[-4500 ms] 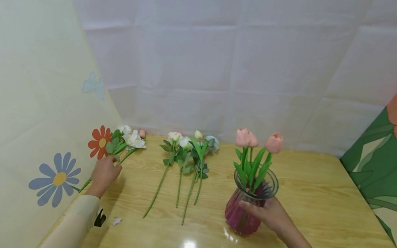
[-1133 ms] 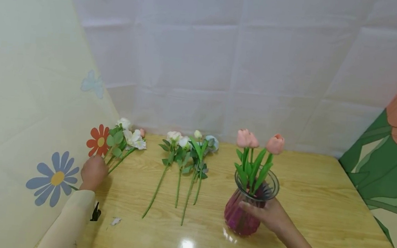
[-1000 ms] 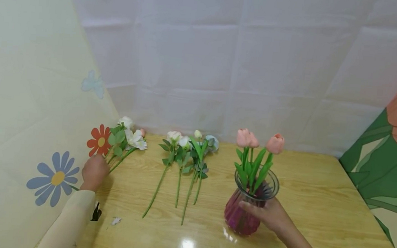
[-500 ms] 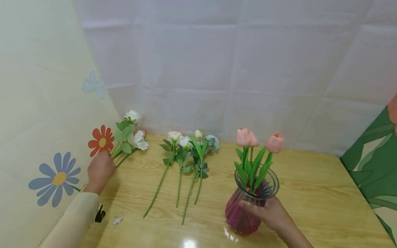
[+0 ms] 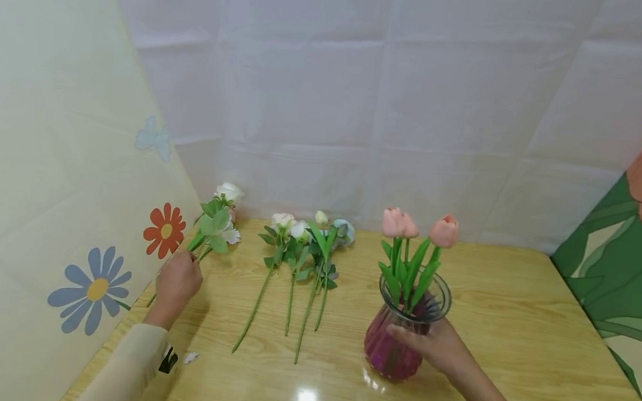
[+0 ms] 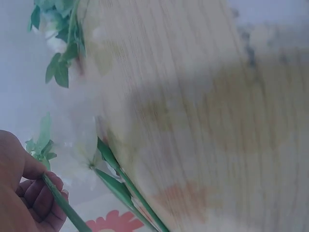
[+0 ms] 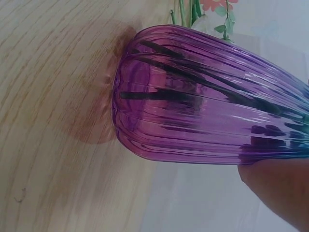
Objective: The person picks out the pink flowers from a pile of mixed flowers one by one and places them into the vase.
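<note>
Left hand (image 5: 179, 282) pinches a white rose (image 5: 230, 192) by the stem (image 6: 64, 204) at the left of the desk (image 5: 516, 332), leaves (image 5: 220, 219) half-covering another bloom (image 5: 231, 235); right hand (image 5: 443, 347), partly hidden, grips a purple vase (image 5: 383, 354) of pink tulips (image 5: 443, 232) farther right, its rim (image 5: 445, 304) cropped from the right-wrist view.

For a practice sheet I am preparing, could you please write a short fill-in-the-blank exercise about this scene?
1. The right hand grips a purple glass ____.
2. In it stand exactly ____ pink tulips.
3. The left hand pinches a white flower by its ____.
4. The middle flowers lie on a wood-grained ____.

Missing words: vase; three; stem; table.
</note>
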Demonstrator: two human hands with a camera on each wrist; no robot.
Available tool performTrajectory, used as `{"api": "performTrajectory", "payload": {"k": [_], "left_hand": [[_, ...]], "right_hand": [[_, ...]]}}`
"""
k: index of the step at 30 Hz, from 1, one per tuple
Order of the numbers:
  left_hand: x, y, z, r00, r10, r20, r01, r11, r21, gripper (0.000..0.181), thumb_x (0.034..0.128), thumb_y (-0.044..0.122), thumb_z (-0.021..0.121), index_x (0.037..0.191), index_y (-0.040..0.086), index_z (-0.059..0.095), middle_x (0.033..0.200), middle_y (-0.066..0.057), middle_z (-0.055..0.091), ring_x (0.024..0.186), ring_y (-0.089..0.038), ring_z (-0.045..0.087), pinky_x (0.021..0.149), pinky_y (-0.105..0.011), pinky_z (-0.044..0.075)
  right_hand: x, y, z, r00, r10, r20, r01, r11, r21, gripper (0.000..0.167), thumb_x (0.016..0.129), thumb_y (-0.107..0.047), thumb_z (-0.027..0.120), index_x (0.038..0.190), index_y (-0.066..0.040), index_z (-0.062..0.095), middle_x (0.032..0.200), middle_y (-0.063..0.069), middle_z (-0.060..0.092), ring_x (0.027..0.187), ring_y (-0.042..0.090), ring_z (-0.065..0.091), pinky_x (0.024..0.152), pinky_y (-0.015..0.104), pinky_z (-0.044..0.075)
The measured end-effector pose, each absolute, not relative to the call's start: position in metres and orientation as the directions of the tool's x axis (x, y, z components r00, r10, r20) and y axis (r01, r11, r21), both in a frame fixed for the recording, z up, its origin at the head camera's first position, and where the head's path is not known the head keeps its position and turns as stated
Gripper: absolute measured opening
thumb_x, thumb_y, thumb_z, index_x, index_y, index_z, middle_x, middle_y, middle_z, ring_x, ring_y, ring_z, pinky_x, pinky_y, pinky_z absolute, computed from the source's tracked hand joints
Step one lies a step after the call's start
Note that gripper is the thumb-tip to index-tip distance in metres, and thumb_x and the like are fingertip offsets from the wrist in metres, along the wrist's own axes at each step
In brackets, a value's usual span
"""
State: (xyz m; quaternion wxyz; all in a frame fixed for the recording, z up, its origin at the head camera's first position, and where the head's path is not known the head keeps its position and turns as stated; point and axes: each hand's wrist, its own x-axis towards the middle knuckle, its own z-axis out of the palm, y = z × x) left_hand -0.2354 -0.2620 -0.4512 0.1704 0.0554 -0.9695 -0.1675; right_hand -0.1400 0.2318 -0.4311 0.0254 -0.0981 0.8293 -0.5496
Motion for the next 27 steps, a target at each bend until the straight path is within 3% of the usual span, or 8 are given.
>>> {"api": "performTrajectory", "payload": {"k": [8,27], "left_hand": [[-0.229,-0.240,-0.452,-0.933,-0.105,0.346,0.009,0.950,0.311,0.021,0.1019,0.014,0.054,0.099,-0.005,0.063,0.086,-0.019,0.065,0.070,-0.034,0.064,0.058,-0.049,0.054],[-0.216,-0.181,-0.464,-0.942,-0.043,0.334,0.090,0.923,0.373,0.017,0.0998,0.016,0.061,0.100,0.000,0.065,0.081,-0.008,0.065,0.058,-0.019,0.058,0.048,-0.034,0.047]], "right_hand": [[-0.139,0.232,-0.431,-0.979,-0.197,0.056,-0.127,0.369,-0.921,0.086,0.092,-0.024,0.075,0.157,-0.002,0.023,0.147,0.032,0.046,0.134,0.051,0.045,0.108,0.065,0.038],[-0.139,0.232,-0.431,-0.978,-0.198,0.063,-0.133,0.363,-0.922,0.088,0.092,-0.024,0.075,0.158,-0.003,0.021,0.147,0.032,0.046,0.134,0.051,0.046,0.107,0.064,0.040]]}}
